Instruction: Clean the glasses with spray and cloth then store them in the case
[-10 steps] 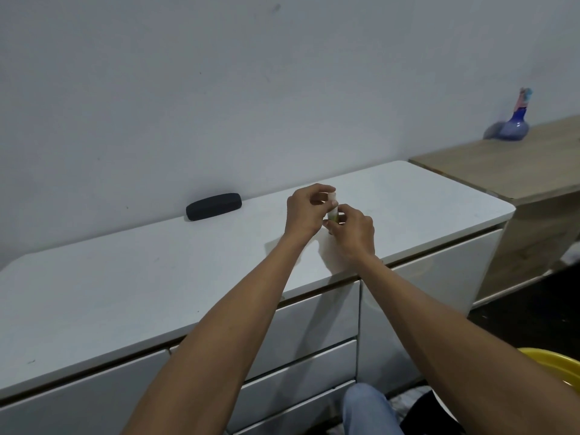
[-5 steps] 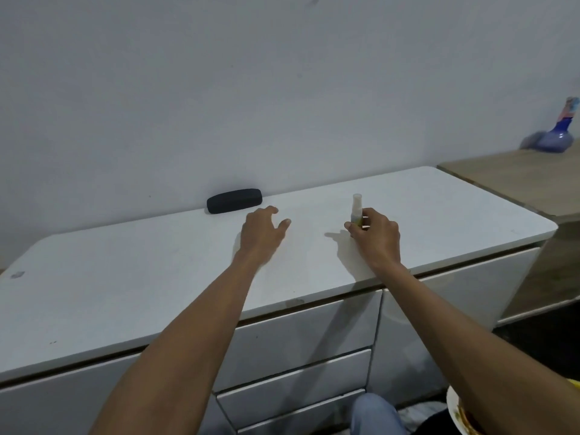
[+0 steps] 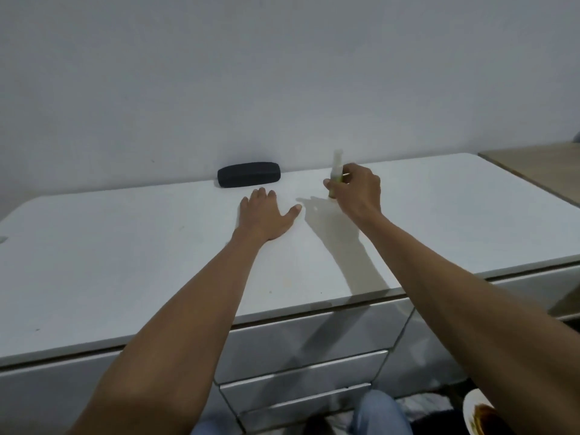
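A black glasses case (image 3: 248, 173) lies shut on the white cabinet top (image 3: 125, 246), close to the wall. My left hand (image 3: 265, 216) is spread flat just in front of the case, not touching it. To the right, my right hand (image 3: 357, 189) grips a small pale spray bottle (image 3: 336, 166) with a yellowish lower half, held upright at the cabinet top. No glasses and no cloth are in view.
The cabinet has drawers (image 3: 301, 365) below its front edge. A wooden table (image 3: 539, 171) adjoins it at the right. A plate with brown food (image 3: 477, 416) sits low at the right, beside my knee (image 3: 376, 412).
My hands were together on the bottle a second ago, then parted. The left hand has moved toward the case and flattened; the right has carried the bottle farther back on the cabinet top.
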Tool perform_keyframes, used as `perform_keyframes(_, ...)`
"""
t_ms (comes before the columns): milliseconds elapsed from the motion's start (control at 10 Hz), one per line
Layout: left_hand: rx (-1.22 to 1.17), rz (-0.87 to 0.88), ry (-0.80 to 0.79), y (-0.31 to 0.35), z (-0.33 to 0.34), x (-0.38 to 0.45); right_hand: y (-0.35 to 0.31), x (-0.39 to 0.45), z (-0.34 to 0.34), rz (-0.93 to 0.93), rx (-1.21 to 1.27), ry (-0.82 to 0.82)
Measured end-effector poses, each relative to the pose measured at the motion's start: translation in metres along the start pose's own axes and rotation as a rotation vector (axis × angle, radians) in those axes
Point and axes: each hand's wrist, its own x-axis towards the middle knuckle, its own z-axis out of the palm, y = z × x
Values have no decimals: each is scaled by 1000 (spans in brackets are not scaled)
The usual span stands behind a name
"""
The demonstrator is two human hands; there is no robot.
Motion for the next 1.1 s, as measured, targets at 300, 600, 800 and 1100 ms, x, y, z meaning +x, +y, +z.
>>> perform_keyframes(300,-13,-5,48,-4,9,18,-30,66,77,-31,15,-16)
perform_keyframes(600,-24,-16,33,-4,9,22,-31,101,122,-63,-49,-31)
perform_keyframes(800,-28,-30,34,-2,10,24,-17,105,133,-31,-86,-117)
perform_keyframes(1100,-46,-32,29,0,6,21,-32,99,116,33,-109,-169)
